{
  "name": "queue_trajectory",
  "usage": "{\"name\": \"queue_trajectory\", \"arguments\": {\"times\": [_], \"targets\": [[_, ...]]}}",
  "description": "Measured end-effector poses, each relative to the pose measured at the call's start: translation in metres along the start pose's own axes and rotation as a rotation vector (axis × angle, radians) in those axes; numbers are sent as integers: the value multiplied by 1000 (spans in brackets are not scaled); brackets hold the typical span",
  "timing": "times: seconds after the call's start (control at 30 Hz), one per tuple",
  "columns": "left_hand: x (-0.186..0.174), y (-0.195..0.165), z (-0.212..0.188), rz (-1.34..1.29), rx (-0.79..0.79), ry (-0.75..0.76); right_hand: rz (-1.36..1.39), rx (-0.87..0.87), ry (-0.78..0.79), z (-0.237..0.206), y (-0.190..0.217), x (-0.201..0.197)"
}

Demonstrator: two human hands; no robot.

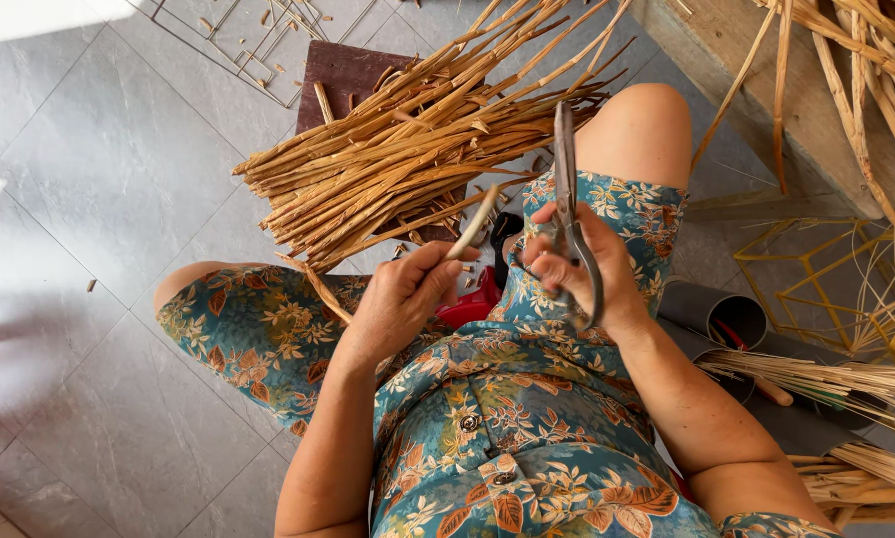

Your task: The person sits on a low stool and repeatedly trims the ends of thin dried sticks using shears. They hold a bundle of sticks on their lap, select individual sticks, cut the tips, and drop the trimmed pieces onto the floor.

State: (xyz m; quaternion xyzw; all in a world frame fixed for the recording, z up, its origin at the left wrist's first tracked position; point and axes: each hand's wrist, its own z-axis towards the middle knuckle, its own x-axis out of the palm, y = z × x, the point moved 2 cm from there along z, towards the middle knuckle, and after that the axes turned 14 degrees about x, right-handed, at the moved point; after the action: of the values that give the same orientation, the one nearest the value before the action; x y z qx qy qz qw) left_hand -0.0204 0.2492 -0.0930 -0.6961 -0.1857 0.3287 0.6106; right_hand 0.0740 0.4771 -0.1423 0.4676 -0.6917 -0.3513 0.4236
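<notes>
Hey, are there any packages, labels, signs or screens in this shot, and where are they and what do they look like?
None: no package, label, sign or screen shows.
Closest to containers: grey tubes on the floor at the right, round and open-topped, holding sticks.
Left hand holds a thin tan strip; right hand grips metal shears.

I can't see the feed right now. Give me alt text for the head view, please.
Seen from above, a seated person in floral clothes holds metal shears in the right hand and a thin cane strip in the left hand. A bundle of tan canes lies over the knees above a grey tiled floor. Thin straw bundles lie at the right.
</notes>
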Motion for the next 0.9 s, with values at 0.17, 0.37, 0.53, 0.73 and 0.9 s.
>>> {"name": "queue_trajectory", "arguments": {"times": [0.17, 0.37, 0.53, 0.73, 0.9], "targets": [[27, 4, 0, 132, -41, 179, 48, -132, 48, 0, -1, 32], [10, 12, -3, 132, -25, 121, 137, -296, -338, 8, 24, -46], [-30, 18, 3, 98, 53, 41, 397, -583, -485, 11, 54, -138], [-39, -10, 68, 128, 145, -265, 538, -512, -466, 39, 43, -134], [-14, -79, 154, 393, 450, -284, 331, -481, -481, 63, 33, -132]]}}
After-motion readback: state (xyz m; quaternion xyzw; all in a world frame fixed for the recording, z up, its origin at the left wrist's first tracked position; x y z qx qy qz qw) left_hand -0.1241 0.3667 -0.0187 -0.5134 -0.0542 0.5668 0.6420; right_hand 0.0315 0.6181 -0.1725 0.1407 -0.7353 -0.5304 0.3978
